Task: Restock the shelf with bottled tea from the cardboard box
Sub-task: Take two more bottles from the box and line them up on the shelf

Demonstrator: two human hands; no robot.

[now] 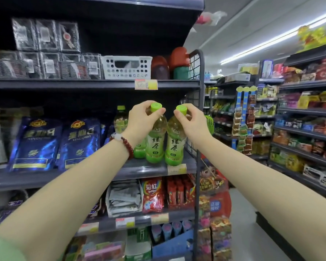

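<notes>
I have 2 green tea bottles at the shelf [151, 167] edge, bases on or just above it, I cannot tell which: my left hand [141, 119] pinches the neck of the left bottle [154, 144], my right hand [191, 122] pinches the neck of the right bottle [174, 146], the 2 touching side by side. At least 1 more bottle [120, 119] already stands behind them. The cardboard box is out of view, so I cannot judge what remains; releasing these 2 looks like the step in hand.
</notes>
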